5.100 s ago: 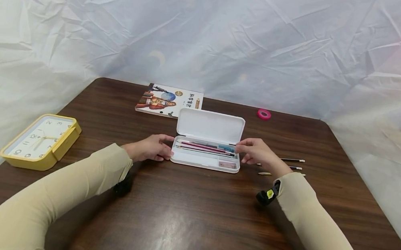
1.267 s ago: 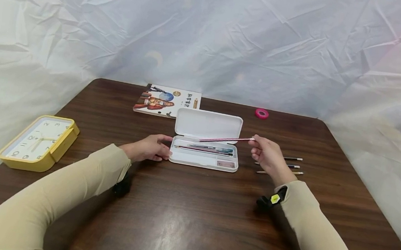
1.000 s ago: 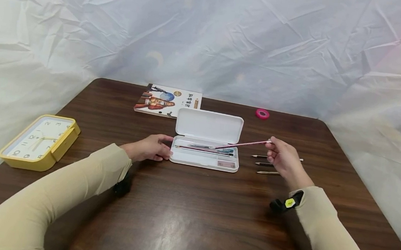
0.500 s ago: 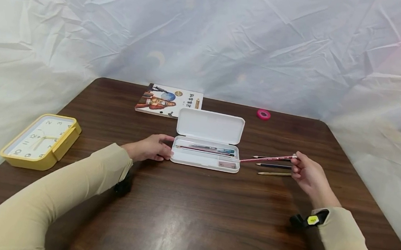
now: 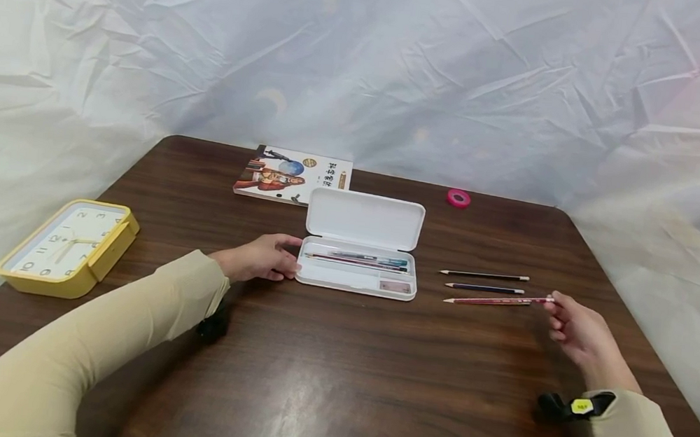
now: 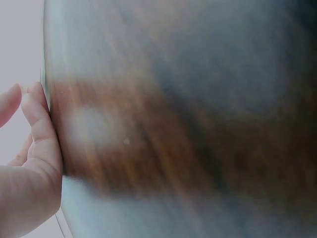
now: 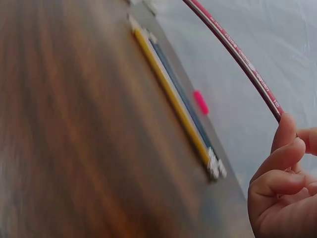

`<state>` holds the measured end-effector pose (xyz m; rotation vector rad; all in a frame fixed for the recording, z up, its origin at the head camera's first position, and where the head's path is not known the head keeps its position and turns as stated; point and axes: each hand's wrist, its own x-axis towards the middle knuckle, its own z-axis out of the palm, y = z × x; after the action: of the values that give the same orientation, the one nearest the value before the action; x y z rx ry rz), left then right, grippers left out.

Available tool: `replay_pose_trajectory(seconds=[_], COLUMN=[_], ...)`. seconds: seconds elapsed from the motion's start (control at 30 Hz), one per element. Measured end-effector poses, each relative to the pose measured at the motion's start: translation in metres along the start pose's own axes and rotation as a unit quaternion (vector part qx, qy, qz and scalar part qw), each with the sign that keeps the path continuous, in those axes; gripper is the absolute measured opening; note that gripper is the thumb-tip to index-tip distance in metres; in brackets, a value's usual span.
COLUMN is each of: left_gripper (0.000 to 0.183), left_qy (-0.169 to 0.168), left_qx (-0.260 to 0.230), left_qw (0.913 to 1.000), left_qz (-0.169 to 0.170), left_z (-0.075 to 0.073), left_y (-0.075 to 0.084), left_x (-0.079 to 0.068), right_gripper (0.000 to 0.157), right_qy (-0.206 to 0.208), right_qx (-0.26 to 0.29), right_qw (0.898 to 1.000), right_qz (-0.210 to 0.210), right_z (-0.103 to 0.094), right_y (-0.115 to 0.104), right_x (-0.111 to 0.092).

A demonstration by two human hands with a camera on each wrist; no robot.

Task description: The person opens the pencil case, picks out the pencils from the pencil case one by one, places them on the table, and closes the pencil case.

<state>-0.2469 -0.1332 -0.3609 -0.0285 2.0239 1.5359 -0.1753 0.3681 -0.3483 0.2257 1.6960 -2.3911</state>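
Observation:
A white pencil case (image 5: 338,276) stands with its lid up, holding a few pens and pencils and a pinkish eraser (image 5: 395,286). At its left end rests my left hand (image 5: 260,258), relaxed fingers against the edge; the left wrist view shows those fingers (image 6: 42,144) low on the table. My right hand (image 5: 579,332) pinches a red pencil (image 7: 237,53) by its rear end, its tip pointing left. Below the red pencil lies a yellow pencil (image 7: 171,96), mostly covered by it in the head view. Just behind are a dark blue pencil (image 5: 484,288) and a black pencil (image 5: 484,275).
A yellow clock (image 5: 69,248) lies at the left edge of the brown table (image 5: 336,358). Behind the case is a book (image 5: 291,176) with an illustrated cover. A pink ring-shaped roll (image 5: 450,197) sits at the back right, before the pale curtain (image 5: 402,76).
My right hand, earlier at the case's right end, has lifted the red pencil out and carried it right and toward me over the loose pencils. The left hand has stayed at the case.

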Motion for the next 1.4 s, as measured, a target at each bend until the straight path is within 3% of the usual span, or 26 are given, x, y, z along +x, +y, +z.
replay_pose_trajectory(seconds=[0.3, 0.57, 0.9, 1.4], left_gripper=[0.061, 0.061, 0.060, 0.060], left_qy=[-0.003, -0.002, -0.005, -0.003], left_qx=[0.001, -0.003, -0.001, 0.000], left_qw=[1.0000, 1.0000, 1.0000, 1.0000], left_qz=[0.003, 0.003, 0.005, -0.004], left_z=[0.000, 0.000, 0.000, 0.000], left_y=[0.001, 0.000, 0.001, 0.001], left_x=[-0.001, 0.000, -0.002, -0.001], right_gripper=[0.027, 0.029, 0.027, 0.024], right_qy=[0.023, 0.038, 0.094, 0.080], right_qx=[-0.022, -0.019, -0.018, -0.041], right_qw=[0.999, 0.997, 0.993, 0.993], right_qz=[0.042, 0.058, 0.071, 0.078], right_z=[-0.021, -0.020, -0.016, -0.015], right_y=[0.007, 0.009, 0.008, 0.011], right_x=[-0.001, 0.001, 0.004, 0.006])
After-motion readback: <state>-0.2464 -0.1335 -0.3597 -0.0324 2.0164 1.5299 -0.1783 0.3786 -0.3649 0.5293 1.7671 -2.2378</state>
